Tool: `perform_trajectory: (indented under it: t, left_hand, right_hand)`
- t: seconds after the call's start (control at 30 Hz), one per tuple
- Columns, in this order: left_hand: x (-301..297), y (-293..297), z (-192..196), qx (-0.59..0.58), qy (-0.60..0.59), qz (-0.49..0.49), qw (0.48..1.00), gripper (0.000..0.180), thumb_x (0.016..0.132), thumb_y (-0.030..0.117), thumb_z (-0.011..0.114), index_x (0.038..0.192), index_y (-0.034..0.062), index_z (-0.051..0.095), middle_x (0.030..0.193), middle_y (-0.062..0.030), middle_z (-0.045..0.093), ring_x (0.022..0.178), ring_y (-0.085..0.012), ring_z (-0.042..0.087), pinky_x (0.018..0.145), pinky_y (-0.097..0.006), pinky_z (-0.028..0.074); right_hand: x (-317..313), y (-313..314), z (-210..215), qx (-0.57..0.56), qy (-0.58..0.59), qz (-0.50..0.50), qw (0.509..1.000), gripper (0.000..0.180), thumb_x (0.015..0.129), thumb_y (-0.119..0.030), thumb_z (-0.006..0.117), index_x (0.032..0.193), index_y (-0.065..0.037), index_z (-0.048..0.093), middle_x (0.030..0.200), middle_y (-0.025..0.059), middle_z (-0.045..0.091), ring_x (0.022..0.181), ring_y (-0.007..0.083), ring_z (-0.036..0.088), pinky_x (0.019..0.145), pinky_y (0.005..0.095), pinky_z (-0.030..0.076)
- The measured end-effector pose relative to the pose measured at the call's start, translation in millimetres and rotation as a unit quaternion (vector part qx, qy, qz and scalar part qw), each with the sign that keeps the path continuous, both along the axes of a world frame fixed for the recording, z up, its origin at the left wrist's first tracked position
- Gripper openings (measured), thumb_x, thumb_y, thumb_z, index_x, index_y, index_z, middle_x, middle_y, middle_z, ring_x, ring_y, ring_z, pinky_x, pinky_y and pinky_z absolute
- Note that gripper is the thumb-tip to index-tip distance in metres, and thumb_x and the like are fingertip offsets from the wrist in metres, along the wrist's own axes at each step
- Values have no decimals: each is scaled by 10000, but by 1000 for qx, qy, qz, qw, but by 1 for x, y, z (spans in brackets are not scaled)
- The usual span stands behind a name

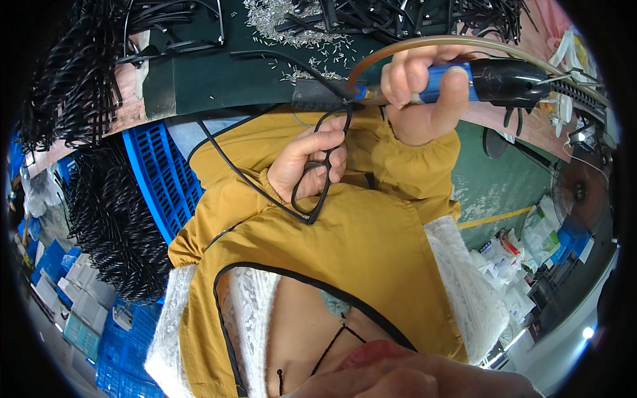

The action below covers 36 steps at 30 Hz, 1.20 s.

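Between the two hands, one black spectacle frame (323, 166) is pinched in the left hand (306, 166); the right hand (424, 93), fist closed on one blue-and-black power driver (491, 81), sets its tip at the frame's top corner, so this piece looks mid-work; beyond on the desk (199, 79) lie uncountable loose screws (292, 26) and black parts (411, 16).

the dark green bench mat (199, 79) lies open only in its middle; small metal pins (285, 26) and black frames (398, 16) crowd its far edge. the blue crate (162, 176) and hanging black loops (109, 219) block the left, the amber hose (464, 43) arcs across the right.
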<state>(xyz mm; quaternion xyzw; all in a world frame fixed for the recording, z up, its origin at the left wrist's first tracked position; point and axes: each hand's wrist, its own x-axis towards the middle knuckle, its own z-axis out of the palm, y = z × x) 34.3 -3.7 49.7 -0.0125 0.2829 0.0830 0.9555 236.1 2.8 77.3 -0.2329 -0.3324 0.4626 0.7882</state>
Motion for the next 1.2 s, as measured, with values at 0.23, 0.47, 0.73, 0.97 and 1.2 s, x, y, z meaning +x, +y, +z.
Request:
perform_trajectory:
  t: [0.23, 0.47, 0.73, 0.97, 1.2]
  left_hand:
    - [-7, 20, 20, 92, 56, -111, 988, 382, 1030, 258, 534, 1346, 51, 591, 750, -60, 641, 618, -185, 634, 479, -248, 414]
    - [-95, 49, 68, 506, 293, 272, 764, 544, 986, 186, 617, 1443, -50, 440, 880, -84, 634, 758, -164, 673, 597, -264, 529]
    - [-115, 113, 45, 526, 583, 335, 520, 563, 963, 202, 764, 1349, -44, 436, 1082, -94, 543, 905, -120, 507, 788, -259, 442]
    - [-72, 151, 16, 809, 527, 260, 18, 440, 1055, 287, 528, 1395, 14, 587, 1420, -232, 547, 1324, -440, 495, 1172, -562, 306]
    - [-67, 167, 29, 827, 558, 20, 61, 333, 1027, 220, 550, 748, 73, 656, 738, -73, 648, 749, -300, 612, 848, -429, 428]
  right_hand:
    - [9, -1, 4, 24, 43, 23, 999, 349, 1076, -450, 534, 1316, -208, 609, 806, 11, 534, 630, 137, 502, 470, 270, 383]
    - [64, 10, 7, -23, 15, -81, 996, 239, 1048, -392, 586, 1074, -157, 617, 764, 2, 519, 587, 105, 475, 452, 233, 349]
    - [94, 17, -17, -72, -21, -233, 970, 203, 1055, -293, 565, 994, -99, 582, 737, 35, 490, 590, 143, 469, 465, 261, 324]
    - [150, -8, -16, -183, -247, -309, 900, 405, 1099, -239, 505, 1393, 30, 576, 1325, 115, 627, 1187, 219, 616, 1007, 390, 512]
    - [197, 72, 2, -29, -813, -290, 505, 408, 839, -26, 725, 1236, -115, 692, 1145, 105, 645, 1100, 312, 618, 950, 414, 504]
